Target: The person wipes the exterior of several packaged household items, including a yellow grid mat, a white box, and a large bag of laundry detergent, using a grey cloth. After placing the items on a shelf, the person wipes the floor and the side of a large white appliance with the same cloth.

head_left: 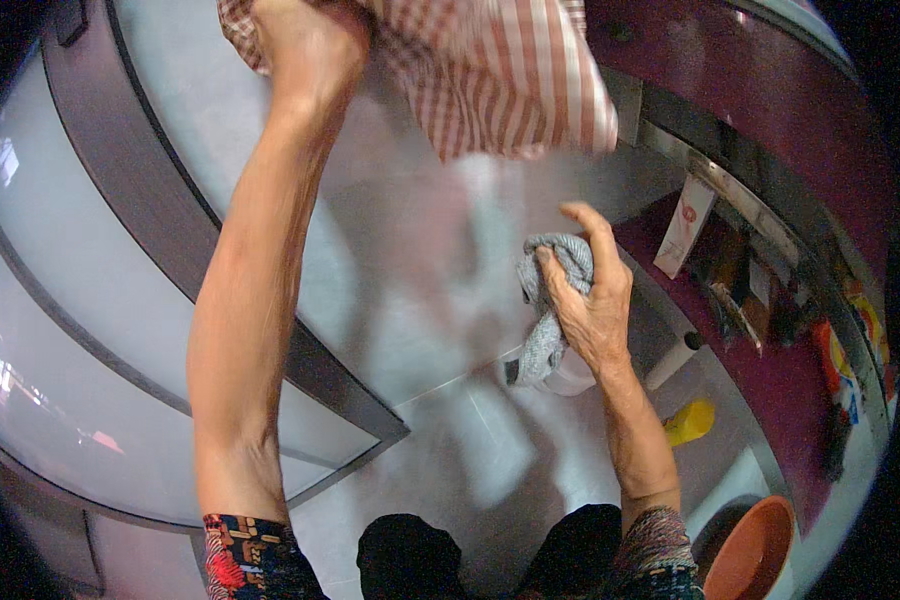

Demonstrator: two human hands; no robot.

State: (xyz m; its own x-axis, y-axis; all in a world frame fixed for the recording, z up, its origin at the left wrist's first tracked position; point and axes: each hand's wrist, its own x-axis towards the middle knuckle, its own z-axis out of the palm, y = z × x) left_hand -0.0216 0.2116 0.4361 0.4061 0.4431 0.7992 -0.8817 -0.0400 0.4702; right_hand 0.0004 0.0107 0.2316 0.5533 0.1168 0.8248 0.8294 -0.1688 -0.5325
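My left arm stretches to the top edge, where my left hand (305,35) grips a brown-and-white checked and striped cloth (510,80). The fingers are partly cut off by the frame. Its loose part spreads to the right, held up above the floor and slightly blurred. Lower and to the right, my right hand (595,300) is closed around a bunched grey knitted sock (542,350), with the index finger raised off it. One end of the sock hangs down and shows a dark tip.
A glossy white panel with dark frame (170,310) stands at left. Along the right runs a maroon shelf (800,420) with a white box (685,225) and colourful packets (840,365). A yellow object (690,423) and an orange-brown tub (755,550) sit at lower right on the grey tiled floor (450,440).
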